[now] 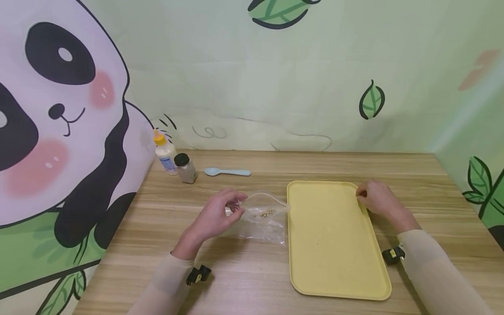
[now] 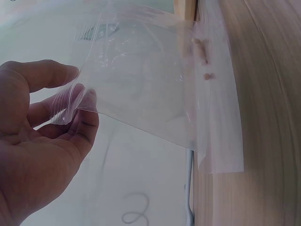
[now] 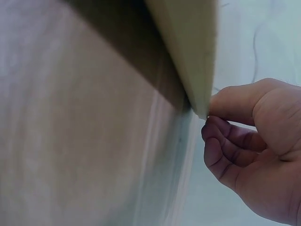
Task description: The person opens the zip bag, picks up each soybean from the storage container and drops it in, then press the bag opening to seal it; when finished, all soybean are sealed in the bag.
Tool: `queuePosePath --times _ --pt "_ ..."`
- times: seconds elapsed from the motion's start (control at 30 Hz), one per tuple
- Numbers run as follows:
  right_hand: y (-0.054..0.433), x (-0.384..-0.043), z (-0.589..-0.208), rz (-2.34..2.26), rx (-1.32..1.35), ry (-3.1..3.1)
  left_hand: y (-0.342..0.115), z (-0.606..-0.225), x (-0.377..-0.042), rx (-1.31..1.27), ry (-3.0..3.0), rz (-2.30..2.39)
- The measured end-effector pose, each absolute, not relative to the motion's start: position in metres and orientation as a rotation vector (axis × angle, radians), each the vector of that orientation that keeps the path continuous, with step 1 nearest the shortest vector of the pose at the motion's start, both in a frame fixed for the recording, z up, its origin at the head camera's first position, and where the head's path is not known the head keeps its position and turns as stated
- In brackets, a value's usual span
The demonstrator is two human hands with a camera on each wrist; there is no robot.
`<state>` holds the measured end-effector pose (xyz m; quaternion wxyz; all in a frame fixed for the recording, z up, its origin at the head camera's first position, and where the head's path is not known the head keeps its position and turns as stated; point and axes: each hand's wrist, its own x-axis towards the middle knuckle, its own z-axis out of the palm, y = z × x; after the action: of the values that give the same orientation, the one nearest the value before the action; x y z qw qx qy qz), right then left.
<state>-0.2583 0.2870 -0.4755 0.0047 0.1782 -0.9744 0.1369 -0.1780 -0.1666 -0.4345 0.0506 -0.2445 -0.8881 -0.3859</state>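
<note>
My left hand (image 1: 216, 215) grips one corner of a clear zip bag (image 1: 263, 231), whose mouth gapes. Small tan pieces (image 1: 267, 213) lie inside; their kind is too small to tell. In the left wrist view, curled fingers (image 2: 87, 125) lie around the bag's corner, with the thumb close above. On the other side, my right hand (image 1: 379, 200) pinches the far right rim of a yellow tray (image 1: 334, 245) between thumb and fingers. The right wrist view shows that tray edge (image 3: 195, 61) at the fingertips, raised off the table. The bag's right end touches the tray's left rim.
A light blue spoon (image 1: 230, 172) lies behind the bag on the wooden table (image 1: 244, 280). Further left stand a dark-lidded jar (image 1: 186, 169) and a bottle with an orange cap (image 1: 167, 157). A panda-printed wall (image 1: 236, 87) closes off the back.
</note>
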Motion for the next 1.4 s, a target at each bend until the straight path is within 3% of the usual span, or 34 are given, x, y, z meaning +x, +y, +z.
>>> queuePosePath --times 1.4 --pt "0.231 -0.234 -0.422 0.563 0.594 -2.871 -0.166 -0.435 -0.179 -0.746 -2.694 -1.163"
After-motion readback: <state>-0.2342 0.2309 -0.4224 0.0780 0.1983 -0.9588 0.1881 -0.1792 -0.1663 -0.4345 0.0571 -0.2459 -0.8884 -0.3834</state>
